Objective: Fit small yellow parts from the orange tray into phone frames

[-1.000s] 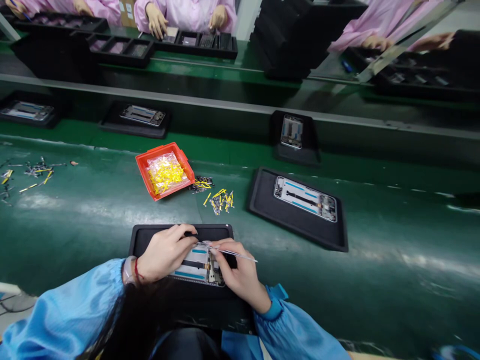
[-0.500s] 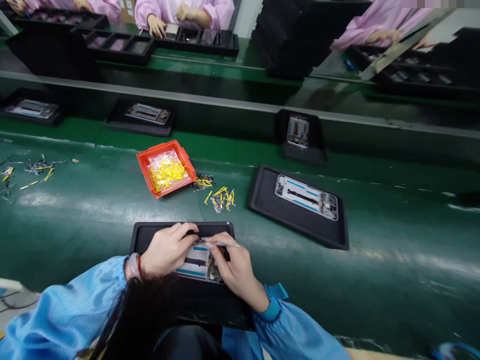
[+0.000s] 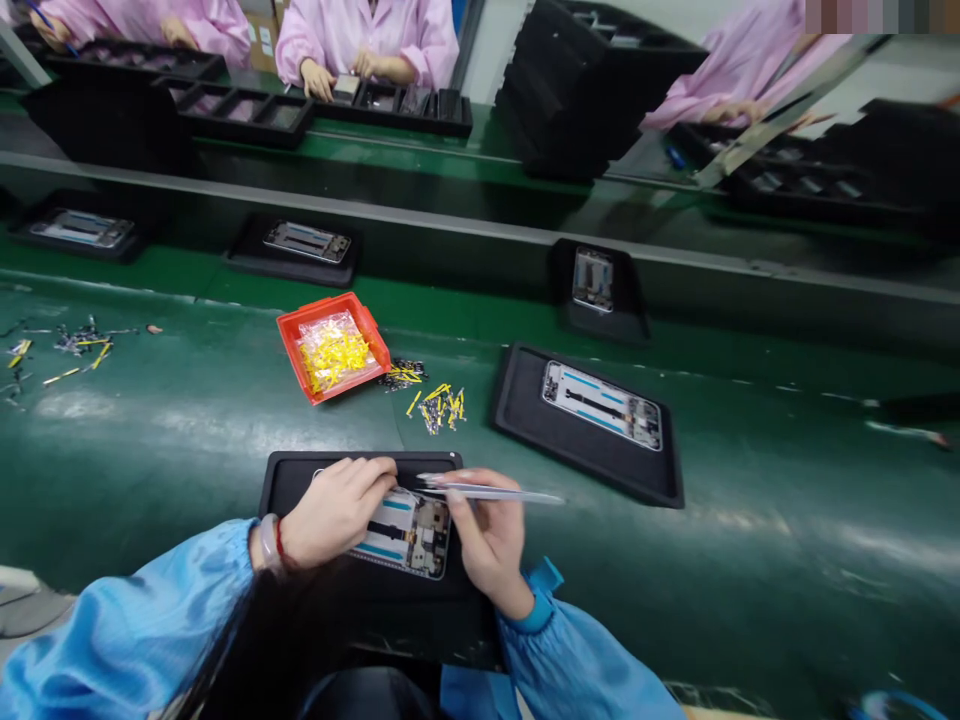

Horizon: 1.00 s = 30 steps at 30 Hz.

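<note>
- Right now the left hand [image 3: 337, 515] rests fingers-down on the phone frame [image 3: 405, 533], which lies in a black tray [image 3: 289, 478] at the near edge of the green bench [image 3: 187, 440]; it presses rather than pinches.
- Its partner, the right hand [image 3: 487, 535], pinches slim tweezers [image 3: 491, 493] held level just above the frame.
- Whether the tweezer tips carry a part is too small to tell.
- Beyond, mid-bench, sit an orange bin [image 3: 289, 335] of yellow pieces, loose parts [image 3: 439, 405] and a second tray [image 3: 525, 420].
</note>
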Tool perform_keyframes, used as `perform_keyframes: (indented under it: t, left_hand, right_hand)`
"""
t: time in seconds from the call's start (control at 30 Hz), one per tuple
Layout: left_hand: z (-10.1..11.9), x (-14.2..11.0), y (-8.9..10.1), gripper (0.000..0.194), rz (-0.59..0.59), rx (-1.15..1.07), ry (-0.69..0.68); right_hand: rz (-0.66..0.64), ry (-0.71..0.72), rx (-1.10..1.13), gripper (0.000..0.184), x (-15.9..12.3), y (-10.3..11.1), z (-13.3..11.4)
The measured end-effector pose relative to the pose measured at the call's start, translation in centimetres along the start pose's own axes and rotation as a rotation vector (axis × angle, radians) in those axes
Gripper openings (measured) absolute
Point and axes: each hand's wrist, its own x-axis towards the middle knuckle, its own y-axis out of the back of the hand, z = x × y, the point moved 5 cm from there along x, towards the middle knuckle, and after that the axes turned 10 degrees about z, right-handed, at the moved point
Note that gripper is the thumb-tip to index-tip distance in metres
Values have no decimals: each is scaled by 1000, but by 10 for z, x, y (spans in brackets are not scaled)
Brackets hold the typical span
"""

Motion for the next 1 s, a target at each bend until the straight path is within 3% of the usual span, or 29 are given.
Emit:
perform_keyframes:
  t: [0.13, 0.3, 0.4, 0.47, 0.57, 0.77, 1.0]
  left_hand:
    - [1, -2, -3, 35, -45, -12, 7]
    - [-1, -3, -6, 33, -10, -73, 84]
    - [-3, -3, -10, 31, -2, -92, 128]
    - [-4, -3, -13, 32, -33, -94, 143]
    - [-7, -4, -17, 37, -55, -122, 173]
    - [-10, 0, -21, 35, -50, -106, 178]
    - [-16, 6, -24, 26, -3, -97, 166]
  right_hand:
    - [269, -70, 83, 11, 6, 13, 6]
    - [294, 12, 19, 7, 13, 22, 9]
    - [301, 45, -102, 14, 8, 33, 9]
    - [279, 41, -229, 19, 3, 39, 9]
    - [146, 12, -373, 24, -5, 44, 13]
    - [-93, -106, -561, 34, -17, 54, 39]
    - [-132, -95, -690, 30, -27, 50, 45]
